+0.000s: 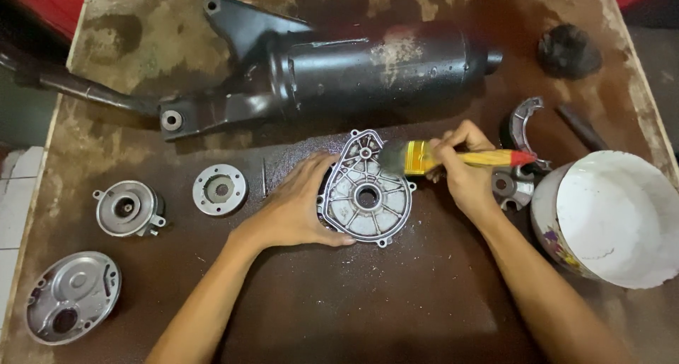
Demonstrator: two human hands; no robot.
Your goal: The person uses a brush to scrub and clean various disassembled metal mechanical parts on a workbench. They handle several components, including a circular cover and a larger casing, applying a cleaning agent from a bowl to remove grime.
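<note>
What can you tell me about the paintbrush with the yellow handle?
The paintbrush has a yellow wooden-looking handle with a red tip, a gold metal band and dark bristles. It lies nearly level, bristles pointing left. The right hand grips its handle, and the bristles touch the upper right edge of the silver engine cover, which the left hand steadies on the brown table.

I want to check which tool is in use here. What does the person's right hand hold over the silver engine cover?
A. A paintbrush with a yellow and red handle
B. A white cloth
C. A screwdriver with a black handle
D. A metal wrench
A: the right hand grips a paintbrush with a yellow and red handle, its bristles at the upper edge of the silver engine cover, which the left hand steadies.
</note>
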